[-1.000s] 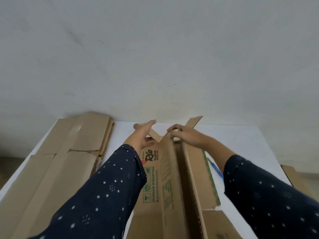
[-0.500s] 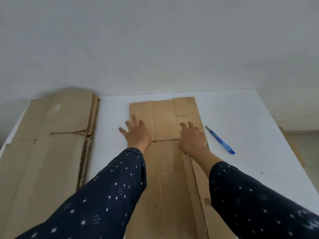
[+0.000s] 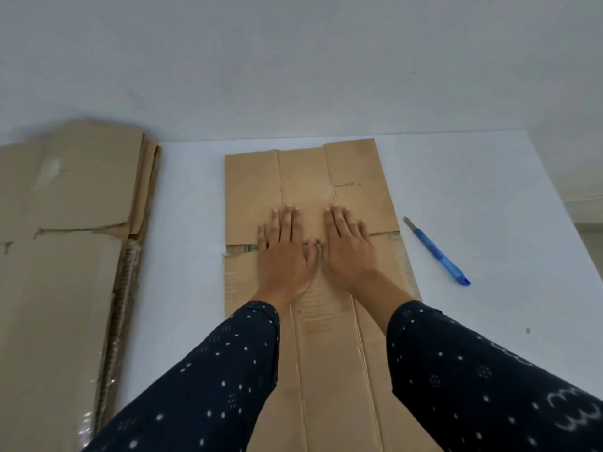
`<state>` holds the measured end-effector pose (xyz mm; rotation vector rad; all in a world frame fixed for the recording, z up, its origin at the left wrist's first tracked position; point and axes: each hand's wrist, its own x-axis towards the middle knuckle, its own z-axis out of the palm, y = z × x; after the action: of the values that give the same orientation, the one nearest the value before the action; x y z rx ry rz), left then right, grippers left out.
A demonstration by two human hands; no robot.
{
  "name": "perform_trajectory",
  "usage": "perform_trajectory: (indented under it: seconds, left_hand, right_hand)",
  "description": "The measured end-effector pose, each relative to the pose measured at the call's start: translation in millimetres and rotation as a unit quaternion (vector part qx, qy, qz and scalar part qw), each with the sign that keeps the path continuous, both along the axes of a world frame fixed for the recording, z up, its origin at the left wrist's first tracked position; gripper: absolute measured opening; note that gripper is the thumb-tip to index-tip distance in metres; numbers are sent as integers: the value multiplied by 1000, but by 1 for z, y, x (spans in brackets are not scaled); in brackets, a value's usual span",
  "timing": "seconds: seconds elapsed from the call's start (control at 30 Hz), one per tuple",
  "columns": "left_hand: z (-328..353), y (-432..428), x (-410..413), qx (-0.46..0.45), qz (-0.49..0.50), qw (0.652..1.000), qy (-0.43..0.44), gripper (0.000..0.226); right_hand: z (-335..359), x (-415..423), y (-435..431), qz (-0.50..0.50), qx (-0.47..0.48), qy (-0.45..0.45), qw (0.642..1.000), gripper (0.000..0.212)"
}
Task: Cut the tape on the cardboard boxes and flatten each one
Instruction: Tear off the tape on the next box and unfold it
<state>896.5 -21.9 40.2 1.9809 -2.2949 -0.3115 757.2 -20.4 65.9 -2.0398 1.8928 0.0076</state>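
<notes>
Head view | cardboard box point(image 3: 303, 177) lies flat, centre tabletop point(image 3: 192, 223) | left hand point(image 3: 284, 256), right hand point(image 3: 349, 256): grip open, palms pressing its fold side by side | best: lean weight along crease, sweep outward

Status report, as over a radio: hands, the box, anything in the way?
Left hand and right hand open, pressing flat on the box. Box lies flat on the table. Cutter apart to its right; nothing in the way.
</notes>
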Motion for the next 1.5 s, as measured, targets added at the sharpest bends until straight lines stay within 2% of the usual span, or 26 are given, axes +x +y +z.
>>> perform_trajectory:
  seconds: [0.2, 0.33, 0.47, 0.57, 0.67, 1.0, 1.23, 1.5]
  left_hand:
    - [-1, 2, -2, -26, 5, 1000, 8, 70]
    - [-2, 0, -2, -38, 4, 999, 15, 67]
    - [-2, 4, -4, -67, 10, 997, 43, 53]
    - [0, 11, -12, -58, 14, 997, 50, 48]
    - [3, 31, -17, -32, 9, 997, 71, 50]
    - [1, 150, 6, 5, -20, 998, 53, 61]
    - [-5, 162, 6, -24, -28, 999, 3, 63]
    - [-6, 160, 5, -12, -32, 999, -4, 65]
  right_hand:
    - [-23, 1, 8, -22, -82, -19, 996, 62]
    - [-23, 0, 7, -18, -72, -4, 997, 63]
    - [-17, 0, 3, -10, -22, -2, 1000, 63]
    - [-11, 1, 20, -19, -24, -14, 999, 62]
    - [-8, 0, 58, -21, -34, -21, 999, 59]
    - [-12, -12, 172, -36, -53, -29, 998, 60]
    - [-22, -17, 187, -28, -74, -8, 997, 62]
    - [-26, -18, 184, -10, -69, 11, 998, 64]
